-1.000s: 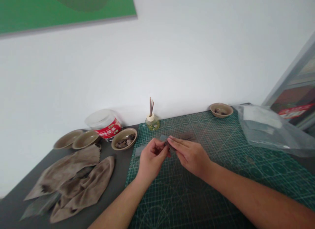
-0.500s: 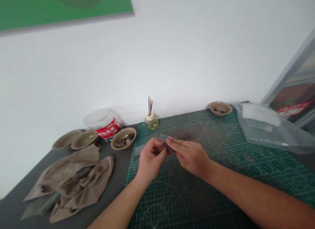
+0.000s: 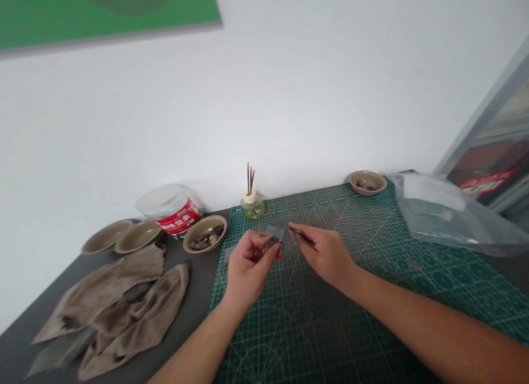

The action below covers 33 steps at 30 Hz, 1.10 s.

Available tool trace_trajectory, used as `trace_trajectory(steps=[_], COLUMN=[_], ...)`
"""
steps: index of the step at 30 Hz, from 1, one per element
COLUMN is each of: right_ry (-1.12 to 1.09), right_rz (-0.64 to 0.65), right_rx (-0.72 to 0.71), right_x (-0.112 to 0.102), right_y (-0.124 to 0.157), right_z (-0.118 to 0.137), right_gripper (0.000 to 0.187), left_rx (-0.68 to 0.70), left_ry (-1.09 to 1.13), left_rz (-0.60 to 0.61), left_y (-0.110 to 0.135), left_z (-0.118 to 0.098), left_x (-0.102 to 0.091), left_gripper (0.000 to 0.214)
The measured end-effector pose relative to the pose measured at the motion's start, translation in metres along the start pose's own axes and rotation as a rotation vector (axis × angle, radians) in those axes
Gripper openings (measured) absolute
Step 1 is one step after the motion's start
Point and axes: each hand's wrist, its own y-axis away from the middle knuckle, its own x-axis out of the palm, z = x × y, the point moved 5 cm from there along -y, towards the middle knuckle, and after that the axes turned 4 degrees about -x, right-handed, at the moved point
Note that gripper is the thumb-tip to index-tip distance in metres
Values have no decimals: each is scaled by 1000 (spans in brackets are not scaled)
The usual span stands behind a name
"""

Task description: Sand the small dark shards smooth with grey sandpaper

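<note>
My left hand (image 3: 250,265) is closed, pinching a small dark stone-like piece (image 3: 273,241) between thumb and fingertips above the green cutting mat (image 3: 285,318). Just to its right, my right hand (image 3: 326,254) grips a thin, dark flat piece (image 3: 303,235) with the fingers pressed together; its material is too blurred to tell. The two hands are apart by a small gap. A grey flat square (image 3: 276,231) shows behind my left fingertips, and another grey sheet (image 3: 230,254) lies partly hidden behind my left hand.
A bowl of small brown pieces (image 3: 205,241), two more bowls (image 3: 138,236), a red-labelled tub (image 3: 169,210) and brown cloths (image 3: 140,323) are on the left. A reed diffuser (image 3: 253,205) stands by the wall. Rightward are another bowl (image 3: 367,183) and a clear plastic bag (image 3: 454,213).
My right hand has pulled away from the small dark piece, and its fingers now pinch the thin flat piece in view. My left hand still grips the dark piece, nearly in place.
</note>
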Motion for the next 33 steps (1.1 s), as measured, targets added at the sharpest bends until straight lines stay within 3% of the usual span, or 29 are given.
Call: trace_trajectory(steps=[2, 4, 7, 11, 15, 19, 24, 29, 33], right_ry=[-173, -395, -551, -251, 136, -19, -328, -491, -322], right_rz=[-17, 51, 171, 257, 110, 109, 265, 177, 80], right_rx=[164, 292, 379, 322, 159, 160, 142, 198, 190], right_x=[-5, -5, -6, -17, -44, -63, -48, -31, -61], right_y=[-4, -2, 14, 46, 59, 53, 52, 53, 52], right_z=[-6, -7, -4, -4, -5, -7, -4, -20, -11], right_gripper=[27, 25, 27, 34, 51, 34, 27, 23, 18], left_rx=[28, 61, 108, 98, 94, 120, 143, 191, 205], left_ry=[-26, -66, -156, -321, -533, -713, -782, -788, -824], left_rz=[-22, -56, -92, -112, 16, 155, 225, 277, 376], left_y=[-2, -5, -6, -5, -5, 4, 22, 27, 33], left_z=[-1, -1, 1, 3, -5, -19, -24, -27, -27], left_x=[-5, -10, -13, -11, 3, 25, 59, 80, 87], left_gripper=[17, 15, 12, 12, 9, 5, 2, 5, 14])
